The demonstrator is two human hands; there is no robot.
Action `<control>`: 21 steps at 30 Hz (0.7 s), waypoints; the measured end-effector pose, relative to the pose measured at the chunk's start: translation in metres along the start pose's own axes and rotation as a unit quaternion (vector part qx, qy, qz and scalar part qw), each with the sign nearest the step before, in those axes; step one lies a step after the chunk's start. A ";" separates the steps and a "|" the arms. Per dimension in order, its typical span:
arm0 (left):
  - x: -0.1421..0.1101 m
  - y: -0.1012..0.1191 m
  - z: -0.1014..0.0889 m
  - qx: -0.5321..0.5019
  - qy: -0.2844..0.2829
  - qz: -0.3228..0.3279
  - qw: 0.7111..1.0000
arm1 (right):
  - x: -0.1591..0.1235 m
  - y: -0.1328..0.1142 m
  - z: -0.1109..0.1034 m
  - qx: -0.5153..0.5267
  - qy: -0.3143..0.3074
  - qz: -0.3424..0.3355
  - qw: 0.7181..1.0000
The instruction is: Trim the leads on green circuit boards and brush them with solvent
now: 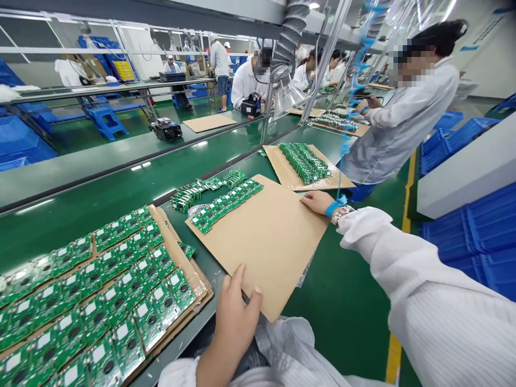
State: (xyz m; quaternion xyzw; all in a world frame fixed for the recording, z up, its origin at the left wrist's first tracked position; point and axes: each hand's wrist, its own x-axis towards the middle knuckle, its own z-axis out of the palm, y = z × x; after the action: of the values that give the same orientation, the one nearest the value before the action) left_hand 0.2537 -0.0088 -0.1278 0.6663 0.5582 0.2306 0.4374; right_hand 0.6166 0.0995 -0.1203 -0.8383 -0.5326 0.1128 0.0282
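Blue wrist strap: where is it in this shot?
In the head view, the blue wrist strap circles the wrist of the right hand, beside a metal wristwatch, by the edge of a cardboard sheet.

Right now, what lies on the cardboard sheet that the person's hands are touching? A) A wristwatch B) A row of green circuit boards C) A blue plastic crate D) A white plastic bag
B: a row of green circuit boards lies on the brown cardboard sheet, with the left hand and right hand at its edges.

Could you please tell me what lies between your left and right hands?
In the head view, a brown cardboard sheet spans the stretch between the left hand and the right hand, touching both.
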 end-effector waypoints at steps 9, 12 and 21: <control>-0.006 -0.008 -0.007 -0.119 -0.028 -0.062 0.991 | -0.010 -0.003 -0.002 0.013 0.007 0.021 1.000; -0.008 -0.010 -0.005 -0.159 -0.024 -0.078 0.984 | -0.009 -0.004 0.000 0.019 0.001 0.032 0.999; -0.015 -0.007 -0.008 -0.251 -0.046 -0.098 0.962 | -0.001 -0.011 0.004 0.030 0.001 0.060 0.998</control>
State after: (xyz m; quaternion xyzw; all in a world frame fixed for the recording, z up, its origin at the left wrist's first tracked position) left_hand 0.2393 -0.0202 -0.1269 0.4870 0.5247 0.2883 0.6360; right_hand 0.6056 0.1027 -0.1219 -0.8678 -0.4775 0.1294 0.0468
